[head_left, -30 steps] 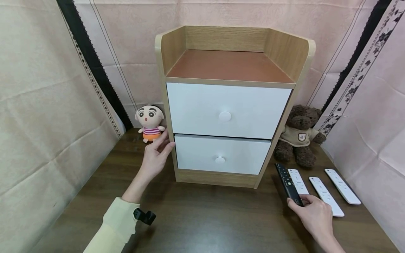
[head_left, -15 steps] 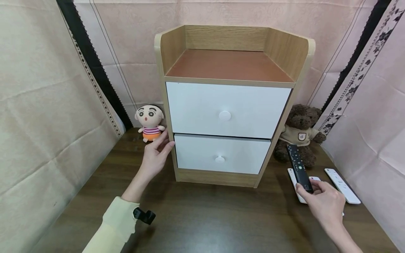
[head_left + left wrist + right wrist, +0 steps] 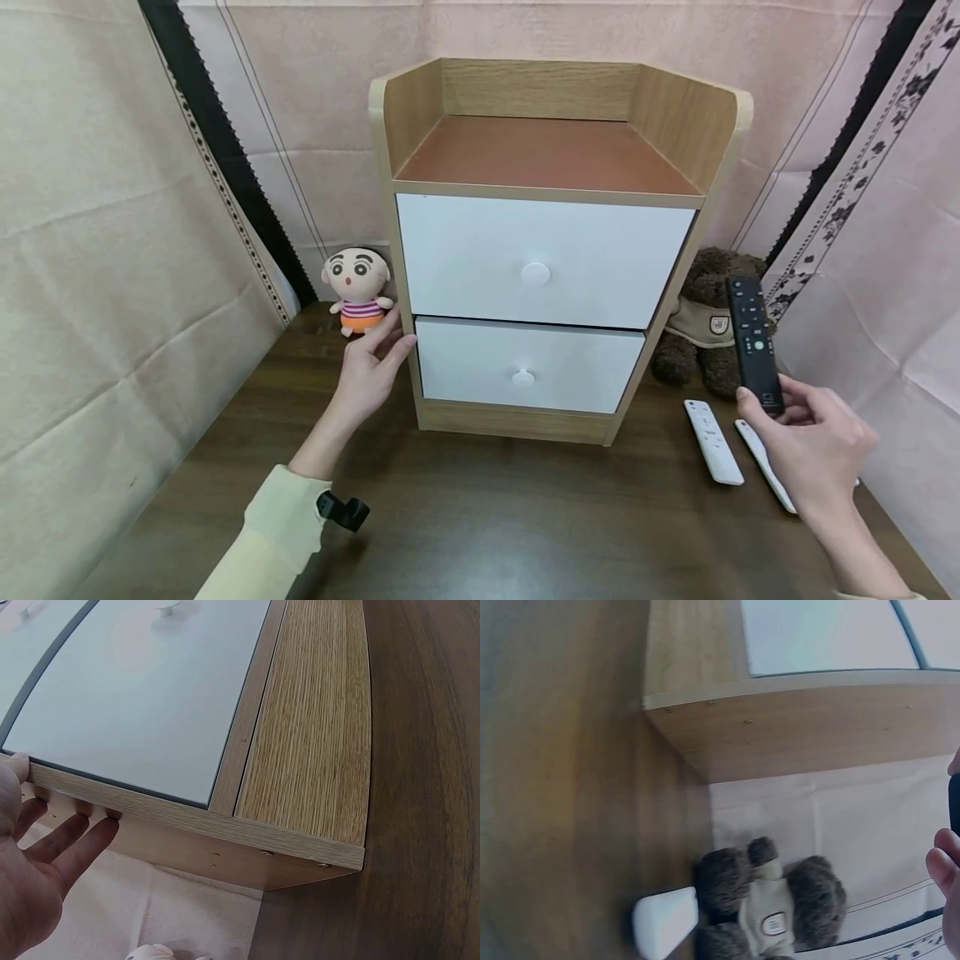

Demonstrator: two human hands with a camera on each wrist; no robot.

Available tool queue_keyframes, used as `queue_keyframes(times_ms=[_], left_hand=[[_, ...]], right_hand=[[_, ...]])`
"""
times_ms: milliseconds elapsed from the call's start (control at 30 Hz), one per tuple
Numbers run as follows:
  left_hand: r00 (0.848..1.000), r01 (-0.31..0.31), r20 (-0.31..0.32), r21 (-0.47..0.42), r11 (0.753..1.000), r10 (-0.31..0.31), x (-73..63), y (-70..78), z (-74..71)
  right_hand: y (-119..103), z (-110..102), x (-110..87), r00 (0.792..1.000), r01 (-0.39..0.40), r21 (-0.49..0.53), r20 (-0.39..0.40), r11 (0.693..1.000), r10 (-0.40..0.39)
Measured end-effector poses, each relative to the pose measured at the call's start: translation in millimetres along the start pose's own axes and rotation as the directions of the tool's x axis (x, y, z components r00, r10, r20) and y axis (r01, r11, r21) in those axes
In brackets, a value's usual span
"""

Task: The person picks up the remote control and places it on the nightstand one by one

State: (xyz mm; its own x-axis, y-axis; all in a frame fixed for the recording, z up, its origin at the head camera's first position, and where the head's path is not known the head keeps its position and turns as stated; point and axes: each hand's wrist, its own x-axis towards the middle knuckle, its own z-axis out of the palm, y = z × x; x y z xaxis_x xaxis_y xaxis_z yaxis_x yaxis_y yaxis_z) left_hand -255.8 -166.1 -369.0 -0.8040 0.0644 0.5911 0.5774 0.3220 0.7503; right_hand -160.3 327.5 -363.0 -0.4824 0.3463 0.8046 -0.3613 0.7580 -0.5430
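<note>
We see a brown counter [image 3: 525, 508], a cabinet [image 3: 465, 258] standing on it, a teddy bear [image 3: 699, 325] beside that, a left hand [image 3: 369, 371], fingers spread against the cabinet's left side, a right hand [image 3: 817, 442], fingers pinching a black remote [image 3: 752, 342] raised before the bear.

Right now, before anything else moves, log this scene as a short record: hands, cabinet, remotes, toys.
Left hand: touches the left side of the cabinet
Right hand: holds the black remote above the table
Cabinet drawers: two, white-fronted, each with a round white knob
White remotes: on the table; one partly behind the right hand
Doll: left of the cabinet
Teddy bear: right of the cabinet, partly hidden by the black remote
</note>
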Motion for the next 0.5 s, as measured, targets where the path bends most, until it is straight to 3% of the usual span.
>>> queue_keyframes(times_ms=[300,500], left_hand=[[1.0,0.001,-0.006,-0.005,1.0,-0.001,0.0,-0.4,-0.4],[1.0,0.01,0.0,-0.017,1.0,-0.01,0.1,-0.7,-0.3]], right_hand=[[-29,-6,12.7,0.998,-0.025,0.055,-0.05,0.998,0.028],[-58,-8,18.9,0.989,0.047,0.156,-0.148,0.987,-0.024]])
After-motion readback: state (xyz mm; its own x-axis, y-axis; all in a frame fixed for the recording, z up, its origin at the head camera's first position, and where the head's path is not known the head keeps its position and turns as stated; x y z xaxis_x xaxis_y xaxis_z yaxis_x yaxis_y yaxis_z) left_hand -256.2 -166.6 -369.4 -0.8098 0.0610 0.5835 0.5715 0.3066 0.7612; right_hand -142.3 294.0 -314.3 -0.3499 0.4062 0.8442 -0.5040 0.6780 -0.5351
